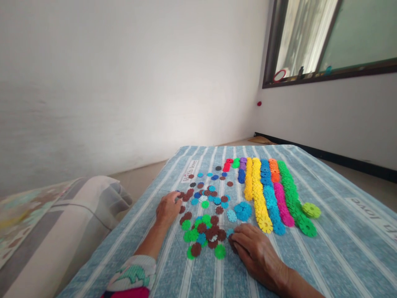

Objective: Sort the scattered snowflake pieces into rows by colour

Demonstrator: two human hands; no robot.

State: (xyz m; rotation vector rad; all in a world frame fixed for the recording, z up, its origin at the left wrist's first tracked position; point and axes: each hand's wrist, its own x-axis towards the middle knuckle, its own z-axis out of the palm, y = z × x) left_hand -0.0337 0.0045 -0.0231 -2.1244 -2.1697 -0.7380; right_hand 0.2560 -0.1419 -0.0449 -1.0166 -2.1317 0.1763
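Loose notched plastic discs, like snowflake building pieces, lie scattered between my hands. My left hand (169, 209) reaches to the left edge of the scatter, thumb and forefinger apart, fingertips at some brown discs (188, 194). My right hand (259, 252) rests on the cloth at the near right of the scatter, fingers curled together over a brown disc (232, 243) that is partly hidden. A light blue disc (230, 232) shows just beyond its fingertips. Between the hands is a mixed heap with green discs (220, 251) and more brown ones.
Right of the scatter, discs lie in overlapping colour rows: yellow (259, 198), blue (273, 207), pink (283, 205) and green (291, 194). A blue pile (243, 211) sits before them. Striped cloth (338, 265) covers the table. A draped grey-and-white fabric (89, 207) stands at left.
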